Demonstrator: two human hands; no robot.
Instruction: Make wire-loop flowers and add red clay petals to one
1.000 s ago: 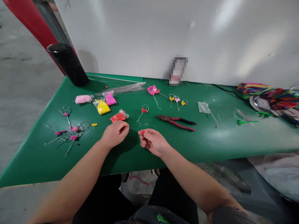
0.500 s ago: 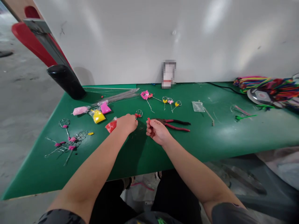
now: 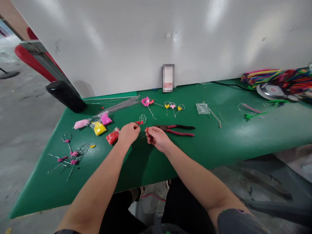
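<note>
My left hand (image 3: 130,131) is closed on a small wire-mesh racket shape (image 3: 142,119), its round head standing up beyond the fingers with red clay at its base. To the right, my right hand (image 3: 157,137) pinches a tiny bit of red clay (image 3: 147,129) between thumb and finger. A narrow gap separates the two hands. Just beyond the right hand lie pliers (image 3: 181,129) with red and black handles, their jaws partly hidden by it. Beside my left wrist sits a bag of red clay (image 3: 112,136).
Bags of yellow (image 3: 99,128) and pink clay (image 3: 81,123) lie left, near a bundle of thin wires (image 3: 119,106). Finished-looking wire pieces with pink clay (image 3: 73,157) are at the left. A phone (image 3: 168,78) leans on the white panel. Colourful pipe cleaners (image 3: 268,75) are far right.
The view has shifted slightly. My right hand has come closer to my left, still pinching the red bit. The wire head in my left hand now shows more upright.
</note>
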